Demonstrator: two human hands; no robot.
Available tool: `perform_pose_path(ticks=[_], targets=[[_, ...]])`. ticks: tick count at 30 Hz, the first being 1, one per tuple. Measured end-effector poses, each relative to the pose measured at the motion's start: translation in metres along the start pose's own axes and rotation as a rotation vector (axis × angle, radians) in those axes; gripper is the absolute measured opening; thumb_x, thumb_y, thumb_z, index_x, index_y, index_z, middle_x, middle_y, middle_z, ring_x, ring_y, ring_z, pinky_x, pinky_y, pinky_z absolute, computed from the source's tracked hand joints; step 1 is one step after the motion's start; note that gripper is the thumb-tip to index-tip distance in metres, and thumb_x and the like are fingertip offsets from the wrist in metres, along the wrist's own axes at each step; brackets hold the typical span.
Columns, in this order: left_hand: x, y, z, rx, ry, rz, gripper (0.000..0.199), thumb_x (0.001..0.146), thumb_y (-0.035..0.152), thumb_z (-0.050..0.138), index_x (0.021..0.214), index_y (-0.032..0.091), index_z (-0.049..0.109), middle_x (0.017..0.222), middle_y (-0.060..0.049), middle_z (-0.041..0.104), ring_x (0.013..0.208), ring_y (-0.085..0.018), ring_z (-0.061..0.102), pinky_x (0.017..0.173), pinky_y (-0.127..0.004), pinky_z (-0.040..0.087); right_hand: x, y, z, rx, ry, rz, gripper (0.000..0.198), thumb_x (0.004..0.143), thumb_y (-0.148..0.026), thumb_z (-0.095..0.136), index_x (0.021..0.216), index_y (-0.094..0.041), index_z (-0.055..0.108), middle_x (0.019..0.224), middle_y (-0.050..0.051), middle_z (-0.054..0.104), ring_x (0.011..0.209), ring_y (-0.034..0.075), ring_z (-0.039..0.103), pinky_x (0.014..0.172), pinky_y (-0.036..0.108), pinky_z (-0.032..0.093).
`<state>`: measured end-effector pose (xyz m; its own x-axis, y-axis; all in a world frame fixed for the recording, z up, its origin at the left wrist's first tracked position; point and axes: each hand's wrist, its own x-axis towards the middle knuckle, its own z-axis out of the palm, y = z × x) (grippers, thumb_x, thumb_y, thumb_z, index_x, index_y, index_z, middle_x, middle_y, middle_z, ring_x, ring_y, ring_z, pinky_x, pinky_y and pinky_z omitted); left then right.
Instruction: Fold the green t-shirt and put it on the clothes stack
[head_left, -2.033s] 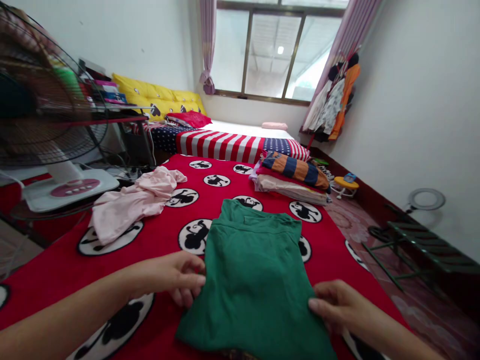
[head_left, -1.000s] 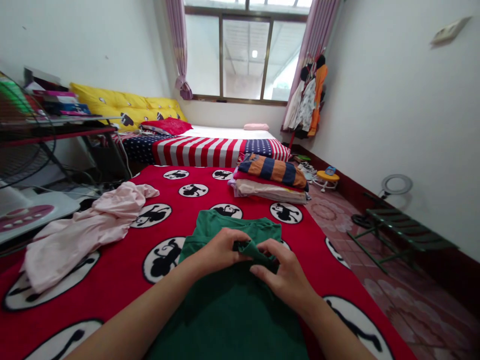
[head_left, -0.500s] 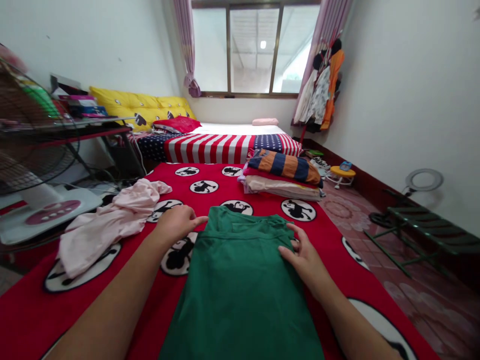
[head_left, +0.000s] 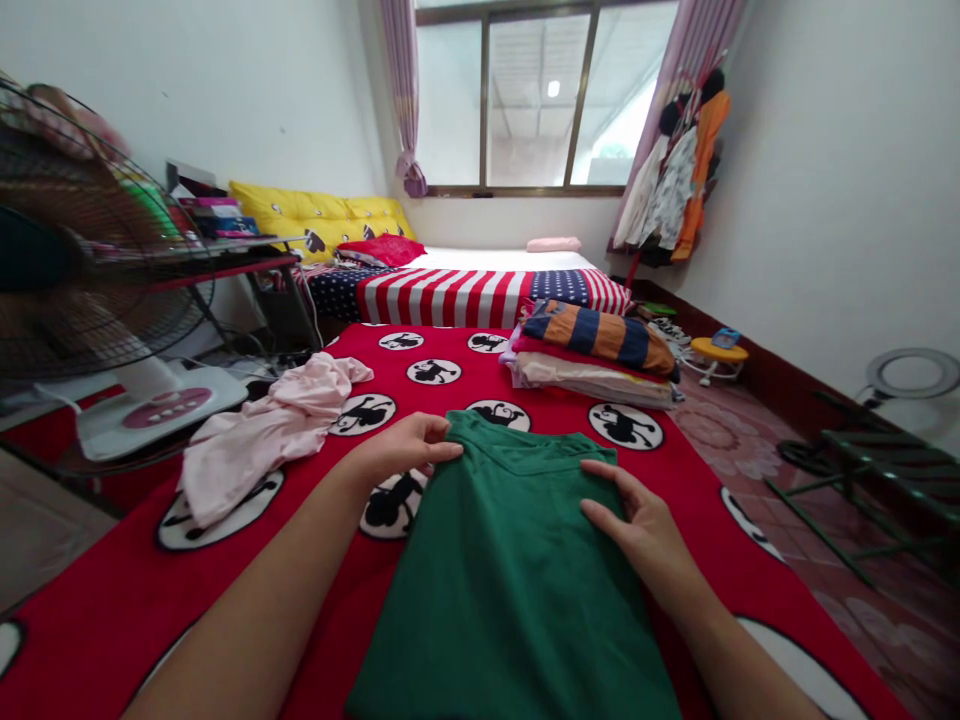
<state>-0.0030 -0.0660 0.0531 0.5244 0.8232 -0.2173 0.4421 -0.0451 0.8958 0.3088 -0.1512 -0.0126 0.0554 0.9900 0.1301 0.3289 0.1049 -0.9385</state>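
A green shirt [head_left: 510, 570] lies flat on a red blanket [head_left: 120, 600] printed with black-and-white monkey circles, its far edge pointing toward the window [head_left: 540, 95]. The left hand [head_left: 401, 450] pinches the shirt's far left corner, fingers closed on the cloth. The right hand [head_left: 641, 525] rests open and flat on the far right part of the shirt, fingers spread, gripping nothing. To the left of the shirt, well apart from it, a crumpled pink garment [head_left: 270, 425] sprawls on the blanket. Beyond the shirt on the right sits a stack of folded clothes [head_left: 592, 355], topped by an orange and navy striped piece. A standing fan [head_left: 82, 270] fills the left edge. A bed with a striped cover [head_left: 450, 295] stands under the window, with yellow cushions [head_left: 322, 210] against the wall.
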Motion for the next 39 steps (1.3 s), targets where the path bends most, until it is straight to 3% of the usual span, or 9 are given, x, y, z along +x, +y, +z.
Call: perform_pose_path(ticks=[6,9,14,17,20,26,30,34,39], targets=[[0.005,-0.014,0.012,-0.057,0.037,-0.151,0.048,0.061,0.045,0.075,0.095,0.015,0.06,0.066,0.002,0.06,0.057,-0.015,0.058,0.049,-0.023,0.046,-0.005,-0.006,0.0,-0.131,-0.073,0.06,0.045,0.07,-0.037,0.069,0.111,-0.02,0.065,0.118,0.009,0.065,0.111,0.028,0.057,0.101,0.045,0.04],[0.006,-0.011,0.011,-0.169,0.045,-0.072,0.048,0.06,0.042,0.076,0.095,0.015,0.059,0.069,-0.001,0.064,0.059,-0.016,0.06,0.05,-0.022,0.044,-0.005,-0.013,0.001,-0.09,0.01,-0.001,0.047,0.072,-0.038,0.067,0.116,-0.021,0.064,0.119,0.008,0.065,0.112,0.027,0.057,0.101,0.043,0.041],[0.025,0.013,0.004,-0.306,0.269,0.109,0.045,0.062,0.039,0.077,0.095,0.016,0.057,0.076,-0.002,0.066,0.063,-0.014,0.062,0.054,-0.021,0.044,0.022,-0.02,0.0,-0.045,0.209,-0.116,0.051,0.073,-0.04,0.065,0.121,-0.022,0.061,0.119,0.007,0.064,0.109,0.025,0.059,0.098,0.041,0.044],[0.041,0.011,0.005,-0.298,0.395,-0.001,0.05,0.063,0.039,0.077,0.101,0.016,0.054,0.069,0.0,0.063,0.058,-0.012,0.06,0.053,-0.021,0.044,0.043,-0.009,-0.002,-0.104,0.188,-0.053,0.059,0.064,-0.039,0.069,0.117,-0.015,0.062,0.12,0.013,0.064,0.113,0.029,0.057,0.102,0.045,0.04],[0.043,-0.006,0.011,-0.288,0.415,-0.148,0.061,0.067,0.044,0.074,0.115,0.016,0.048,0.064,0.002,0.06,0.055,-0.012,0.058,0.053,-0.022,0.045,0.044,0.004,-0.006,-0.12,0.184,-0.039,0.06,0.065,-0.039,0.067,0.119,-0.016,0.061,0.124,0.013,0.061,0.117,0.029,0.054,0.103,0.046,0.038],[0.011,-0.037,0.026,-0.16,0.316,-0.062,0.066,0.071,0.043,0.069,0.129,0.021,0.045,0.061,0.007,0.05,0.055,-0.01,0.052,0.05,-0.019,0.042,0.021,0.006,-0.012,-0.124,0.112,-0.001,0.042,0.071,-0.039,0.063,0.108,-0.019,0.067,0.113,0.01,0.066,0.103,0.026,0.061,0.091,0.042,0.047],[0.005,-0.041,0.032,-0.05,0.462,0.106,0.055,0.071,0.03,0.063,0.124,0.019,0.054,0.085,-0.002,0.06,0.067,-0.014,0.06,0.054,-0.022,0.045,0.024,0.001,-0.006,-0.173,0.153,-0.076,0.044,0.071,-0.035,0.062,0.111,-0.019,0.066,0.113,0.009,0.065,0.104,0.025,0.059,0.093,0.041,0.045],[0.007,-0.045,0.032,0.15,0.64,0.113,0.04,0.074,0.024,0.054,0.112,0.017,0.066,0.097,-0.009,0.065,0.079,-0.019,0.064,0.07,-0.029,0.049,0.029,0.006,0.0,-0.268,0.199,-0.146,0.048,0.071,-0.038,0.06,0.114,-0.015,0.065,0.118,0.013,0.061,0.109,0.026,0.056,0.094,0.041,0.044],[-0.004,-0.045,0.032,0.243,0.559,0.072,0.051,0.076,0.041,0.058,0.122,0.018,0.061,0.098,-0.009,0.067,0.076,-0.02,0.063,0.07,-0.029,0.049,0.02,0.005,-0.005,-0.318,0.194,-0.104,0.052,0.076,-0.043,0.057,0.12,-0.016,0.061,0.114,0.012,0.06,0.085,0.02,0.06,0.078,0.037,0.051]])
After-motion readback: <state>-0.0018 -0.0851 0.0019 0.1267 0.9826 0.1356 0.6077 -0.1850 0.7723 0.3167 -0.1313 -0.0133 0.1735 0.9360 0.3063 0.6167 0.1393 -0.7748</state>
